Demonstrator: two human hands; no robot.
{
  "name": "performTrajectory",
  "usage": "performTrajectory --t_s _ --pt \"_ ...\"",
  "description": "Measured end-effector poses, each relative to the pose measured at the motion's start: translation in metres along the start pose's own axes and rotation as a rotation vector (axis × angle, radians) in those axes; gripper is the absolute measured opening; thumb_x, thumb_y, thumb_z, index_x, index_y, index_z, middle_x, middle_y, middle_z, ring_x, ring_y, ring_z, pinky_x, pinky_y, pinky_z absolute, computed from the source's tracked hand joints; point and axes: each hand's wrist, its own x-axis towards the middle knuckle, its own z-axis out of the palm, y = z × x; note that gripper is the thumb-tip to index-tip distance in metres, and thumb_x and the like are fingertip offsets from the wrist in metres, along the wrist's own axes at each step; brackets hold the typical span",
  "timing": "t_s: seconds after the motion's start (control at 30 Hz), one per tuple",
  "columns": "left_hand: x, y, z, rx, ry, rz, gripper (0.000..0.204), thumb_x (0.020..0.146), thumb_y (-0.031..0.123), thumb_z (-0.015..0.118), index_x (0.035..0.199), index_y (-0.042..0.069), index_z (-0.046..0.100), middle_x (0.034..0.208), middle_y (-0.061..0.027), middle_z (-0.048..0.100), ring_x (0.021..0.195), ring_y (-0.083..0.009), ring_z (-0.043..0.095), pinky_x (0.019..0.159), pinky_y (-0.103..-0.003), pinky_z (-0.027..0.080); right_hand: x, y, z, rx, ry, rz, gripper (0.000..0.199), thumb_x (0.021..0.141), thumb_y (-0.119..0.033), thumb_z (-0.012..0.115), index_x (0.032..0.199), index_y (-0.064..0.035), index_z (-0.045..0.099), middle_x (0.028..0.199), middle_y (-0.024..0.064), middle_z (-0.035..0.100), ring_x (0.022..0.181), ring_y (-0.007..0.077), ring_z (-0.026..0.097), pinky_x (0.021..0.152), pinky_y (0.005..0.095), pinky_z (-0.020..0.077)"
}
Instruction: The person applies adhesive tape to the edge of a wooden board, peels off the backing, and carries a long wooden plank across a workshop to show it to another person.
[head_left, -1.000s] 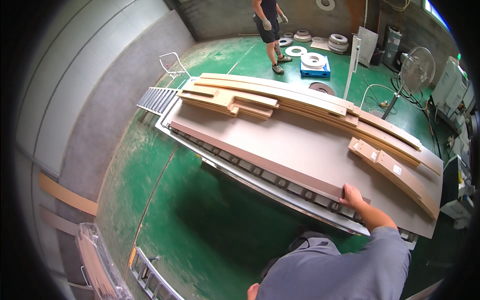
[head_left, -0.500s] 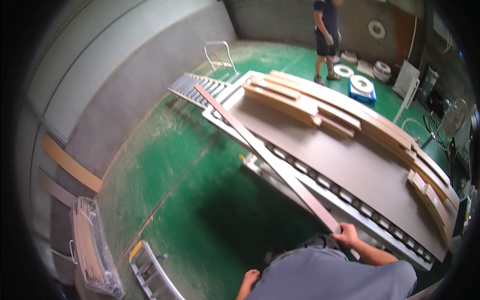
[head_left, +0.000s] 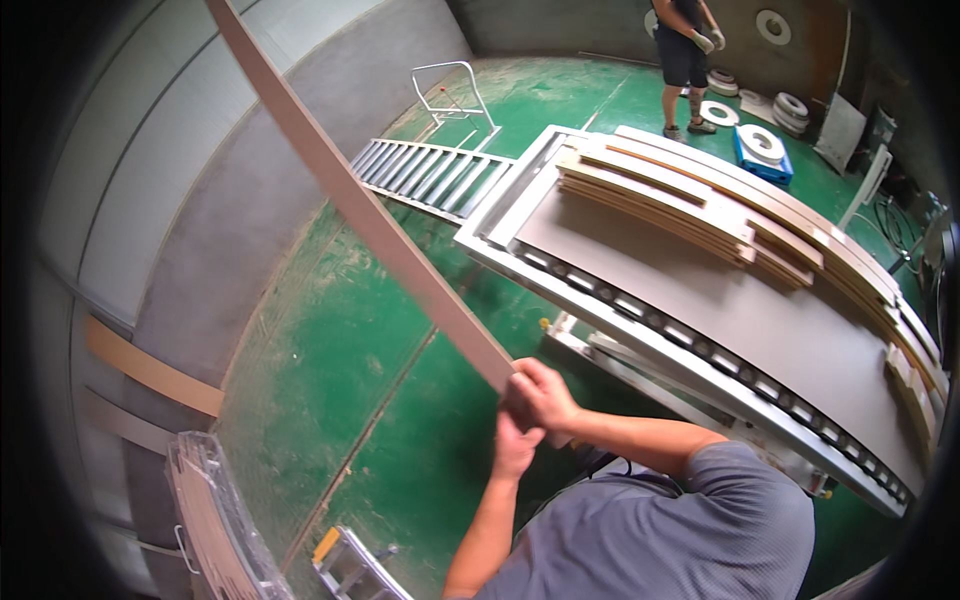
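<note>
A long, narrow brown board (head_left: pixel 385 235) slants from my hands up to the top left, its far end running out of the picture. Near its lower end my right hand (head_left: pixel 542 396) is wrapped round it. Just below, my left hand (head_left: pixel 515 446) is closed on the same board, almost touching the right. A short stub of the board shows past my right hand. Both hands are in front of my body, over the green floor and left of the long table (head_left: pixel 640 335).
Stacked pale wooden boards (head_left: pixel 660 215) lie along the table's far side. A roller conveyor (head_left: pixel 435 178) joins its far end. A person (head_left: pixel 685 65) in gloves stands beyond. At lower left are a plastic-wrapped bundle of strips (head_left: pixel 215 520) and a metal ladder (head_left: pixel 355 565).
The board has swung left, off the table and up over the floor. My left hand has risen from my side to grip it. My view has shifted left.
</note>
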Motion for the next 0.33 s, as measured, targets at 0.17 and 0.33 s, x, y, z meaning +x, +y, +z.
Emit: performTrajectory --t_s 0.17,0.33 --pt "0.038 0.083 -0.164 0.196 0.487 -0.002 0.06 0.085 -0.003 0.079 0.134 0.006 0.046 0.117 -0.0025 0.057 0.105 -0.0143 0.059 0.094 -0.031 0.051 0.135 0.023 0.159 -0.123 -0.385 -0.37 0.029 0.092 -0.024 0.072 0.109 -0.0015 0.067 0.105 0.014 0.066 0.1 0.0284 0.064 0.092 0.0394 0.0525" --pt "0.038 0.096 -0.309 0.771 0.941 0.09 0.053 0.083 0.017 0.087 0.121 -0.004 0.056 0.102 -0.013 0.068 0.089 -0.0215 0.063 0.082 -0.04 0.055 0.238 0.053 0.253 -0.365 -0.94 -0.318 0.037 0.092 -0.024 0.072 0.123 -0.0051 0.064 0.124 0.019 0.061 0.121 0.0344 0.06 0.103 0.0455 0.0508"
